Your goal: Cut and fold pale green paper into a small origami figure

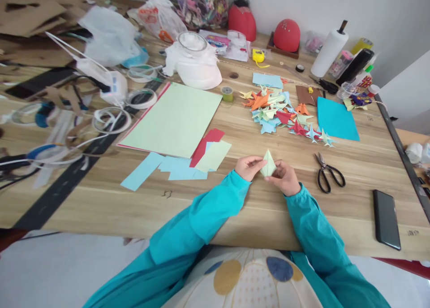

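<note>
Both my hands hold a small pale green folded paper piece [268, 166] just above the wooden table [255, 209]. My left hand [247, 167] pinches its left side, fingers closed on it. On the right side, my right hand [285, 179] grips it from below with curled fingers. The folded piece comes to a point at the top. Both arms wear teal sleeves.
Black scissors [327, 173] lie to the right of my hands, a dark phone [386, 218] further right. A pile of several folded coloured paper shapes [284, 115] sits beyond. Large pale green sheet [176, 119], blue and red scraps [181, 164], blue sheet [336, 119], tape rolls [112, 119], paper towel roll [329, 52].
</note>
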The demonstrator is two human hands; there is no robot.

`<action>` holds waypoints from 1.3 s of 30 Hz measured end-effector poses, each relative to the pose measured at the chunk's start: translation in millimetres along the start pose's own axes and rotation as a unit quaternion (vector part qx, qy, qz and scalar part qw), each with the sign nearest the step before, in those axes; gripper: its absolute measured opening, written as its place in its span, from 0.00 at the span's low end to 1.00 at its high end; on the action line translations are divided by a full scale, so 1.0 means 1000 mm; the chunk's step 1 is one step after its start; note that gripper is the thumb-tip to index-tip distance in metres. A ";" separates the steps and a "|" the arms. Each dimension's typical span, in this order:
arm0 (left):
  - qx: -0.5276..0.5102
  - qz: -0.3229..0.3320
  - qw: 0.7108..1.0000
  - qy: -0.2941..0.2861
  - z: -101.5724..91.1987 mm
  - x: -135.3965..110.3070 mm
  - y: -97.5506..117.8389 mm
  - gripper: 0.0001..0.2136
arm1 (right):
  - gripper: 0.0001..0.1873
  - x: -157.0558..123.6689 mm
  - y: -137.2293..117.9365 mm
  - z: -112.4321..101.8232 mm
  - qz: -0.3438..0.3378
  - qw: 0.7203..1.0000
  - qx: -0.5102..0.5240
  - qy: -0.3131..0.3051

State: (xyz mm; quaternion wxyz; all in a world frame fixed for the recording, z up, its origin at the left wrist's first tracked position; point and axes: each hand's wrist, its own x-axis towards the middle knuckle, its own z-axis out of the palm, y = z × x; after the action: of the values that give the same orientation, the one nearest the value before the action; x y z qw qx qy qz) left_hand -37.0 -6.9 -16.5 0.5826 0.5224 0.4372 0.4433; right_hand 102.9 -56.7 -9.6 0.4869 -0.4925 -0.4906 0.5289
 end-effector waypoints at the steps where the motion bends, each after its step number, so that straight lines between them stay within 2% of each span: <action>1: 0.000 0.022 0.999 0.025 0.000 0.000 0.001 0.12 | 0.21 0.001 0.002 -0.001 -0.005 1.000 0.000 0.020; 4: 0.029 0.091 0.993 0.066 0.002 -0.004 0.007 0.09 | 0.18 0.002 0.007 -0.002 -0.027 0.995 -0.028 0.086; 6: 0.049 0.115 0.992 0.005 0.005 -0.008 0.009 0.08 | 0.15 0.001 0.010 -0.001 -0.042 0.985 -0.096 0.137; 9: 0.020 0.128 0.989 -0.076 0.012 -0.013 0.008 0.11 | 0.09 -0.002 0.012 0.000 -0.082 0.941 -0.257 0.205; 11: 0.010 0.130 0.987 -0.088 0.016 -0.012 0.005 0.14 | 0.07 -0.005 0.010 0.001 -0.137 0.910 -0.351 0.175; 13: -0.013 0.120 0.990 -0.070 0.017 -0.008 0.001 0.13 | 0.10 -0.007 0.006 0.003 -0.189 0.887 -0.399 0.137; 16: -0.057 0.050 0.996 -0.045 0.013 0.001 -0.002 0.11 | 0.17 -0.010 -0.001 0.005 -0.238 0.870 -0.422 0.095; 17: -0.057 0.038 0.997 -0.027 0.011 0.004 -0.003 0.11 | 0.18 -0.010 -0.002 0.005 -0.250 0.869 -0.420 0.082; 19: -0.051 0.031 0.998 -0.009 0.009 0.009 -0.002 0.11 | 0.14 -0.010 -0.004 0.005 -0.266 0.873 -0.400 0.085; 22: -0.068 0.010 0.997 -0.017 0.008 0.012 -0.002 0.12 | 0.10 -0.009 -0.005 0.003 -0.267 0.873 -0.365 0.184; 24: -0.087 0.005 0.995 -0.041 0.010 0.012 -0.001 0.14 | 0.12 -0.007 -0.006 0.002 -0.270 0.868 -0.361 0.207; 29: -0.088 0.044 0.990 -0.098 0.012 0.004 -0.002 0.19 | 0.15 -0.004 -0.004 0.000 -0.258 0.881 -0.357 0.172; 32: -0.055 0.055 0.990 -0.121 0.011 0.000 -0.003 0.16 | 0.14 -0.004 -0.001 0.000 -0.231 0.894 -0.346 0.168; 34: -0.056 0.053 0.989 -0.130 0.010 -0.002 -0.005 0.19 | 0.14 -0.004 0.000 0.000 -0.224 0.899 -0.337 0.166; 39: -0.019 0.076 0.991 -0.112 0.008 -0.002 -0.006 0.18 | 0.13 -0.005 -0.002 0.002 -0.198 0.923 -0.292 0.151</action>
State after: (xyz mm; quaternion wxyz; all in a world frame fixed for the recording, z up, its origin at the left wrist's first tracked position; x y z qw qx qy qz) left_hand -29.4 -10.9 -22.0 0.6026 0.5888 0.3202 0.4332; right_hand 100.9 -62.0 -7.4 0.4845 -0.5794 -0.6318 0.1741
